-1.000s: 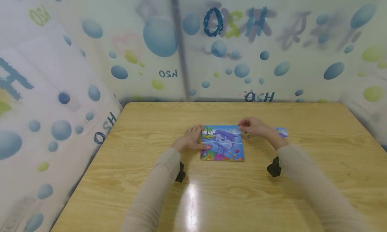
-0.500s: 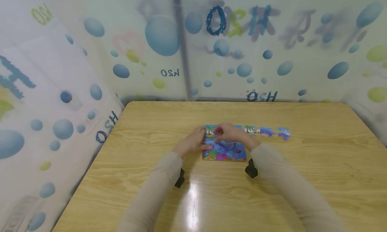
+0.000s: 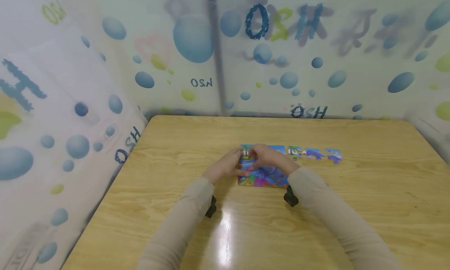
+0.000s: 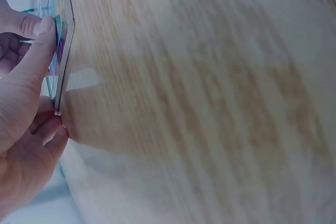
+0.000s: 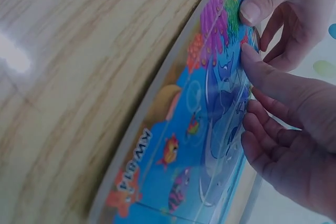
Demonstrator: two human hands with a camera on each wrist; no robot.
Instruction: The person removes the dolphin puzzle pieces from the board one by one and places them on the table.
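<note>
A flat jigsaw puzzle board (image 3: pixel 268 180) with a printed sea scene of dolphins, fish, coral and a palm tree lies on the table. My left hand (image 3: pixel 225 166) holds it at the left side, thumb over the picture and fingers along the edge; in the left wrist view its fingertips meet a corner. My right hand (image 3: pixel 270 157) is bent over the board's left half. In the right wrist view its thumb and curled fingers (image 5: pixel 257 135) touch the picture close to the left thumb (image 5: pixel 255 10). I cannot tell whether they pinch a piece.
Right of the board, loose puzzle pieces lie in a row: one with a palm tree (image 3: pixel 294 151), one with a purple dolphin shape (image 3: pixel 314 153), and one in blue and purple (image 3: pixel 334 154). The wooden table (image 3: pixel 197 137) meets a bubble-printed curtain behind and at left.
My right hand has moved left from beside the loose pieces onto the board, uncovering the row of pieces. Over the last half second it shifts only slightly. My left hand keeps its place.
</note>
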